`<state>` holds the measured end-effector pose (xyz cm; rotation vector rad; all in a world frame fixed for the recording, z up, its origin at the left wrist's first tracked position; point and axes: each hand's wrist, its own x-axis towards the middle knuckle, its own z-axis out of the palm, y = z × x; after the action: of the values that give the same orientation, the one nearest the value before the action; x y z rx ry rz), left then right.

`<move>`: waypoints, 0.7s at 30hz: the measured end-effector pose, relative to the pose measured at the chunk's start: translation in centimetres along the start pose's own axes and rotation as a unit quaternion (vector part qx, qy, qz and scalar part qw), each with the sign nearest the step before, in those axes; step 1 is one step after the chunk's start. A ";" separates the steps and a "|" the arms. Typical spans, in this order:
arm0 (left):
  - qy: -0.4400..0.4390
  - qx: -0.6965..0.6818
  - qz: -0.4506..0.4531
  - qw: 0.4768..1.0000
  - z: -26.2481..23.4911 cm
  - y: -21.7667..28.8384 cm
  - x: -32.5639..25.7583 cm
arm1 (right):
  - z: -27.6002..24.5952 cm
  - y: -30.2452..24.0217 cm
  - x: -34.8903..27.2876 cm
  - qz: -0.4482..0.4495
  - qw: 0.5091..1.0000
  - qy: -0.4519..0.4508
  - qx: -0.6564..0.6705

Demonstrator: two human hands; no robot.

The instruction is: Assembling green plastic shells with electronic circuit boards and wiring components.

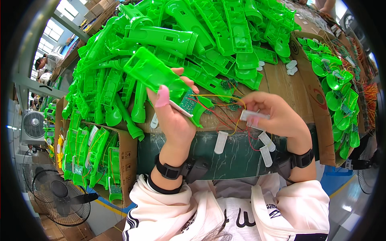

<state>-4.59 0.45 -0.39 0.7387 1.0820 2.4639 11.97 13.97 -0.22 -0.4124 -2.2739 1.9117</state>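
My left hand [175, 122] is closed around one flashlight half-shell [146, 70], glossy bright green, ribbed inside, tilted above the cardboard [277, 86]. A small green circuit board [187, 100] sits at its lower end, with yellow and red wires [219, 95] trailing rightward. My right hand [279, 114] pinches one whitish oblong tab [252, 115] between thumb and fingers. Three more such tabs [220, 142] lie near the edge of the dark green tabletop [201, 160]. Two cartons [128, 160] of wired shells flank me. The heaped shells [161, 38] overlap too much to count; my right thumb covers part of the tab, and the tangled wires are hard to trace.
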 end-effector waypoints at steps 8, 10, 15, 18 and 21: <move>-0.058 0.109 -0.144 0.982 -0.1 0.0 0.2 | 0.8 -2.5 0.1 0.125 0.956 -0.234 -0.124; -0.085 0.120 -0.171 0.974 0.1 0.5 0.3 | 0.4 -1.6 -0.1 0.073 0.958 -0.242 -0.138; -0.138 0.144 -0.200 0.959 -0.6 1.1 0.0 | 0.0 -0.7 -0.1 -0.004 0.959 -0.227 -0.171; -0.133 0.152 -0.217 0.955 -0.7 1.3 -0.1 | 1.3 -0.8 0.3 -0.072 0.981 -0.098 -0.154; -0.136 0.139 -0.229 0.954 -0.6 1.3 -0.1 | 2.6 0.1 0.6 -0.137 0.974 -0.026 -0.179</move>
<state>-4.99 -0.80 0.15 0.7740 1.3287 1.7891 10.65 11.71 -0.82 -0.0772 -2.5580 1.4019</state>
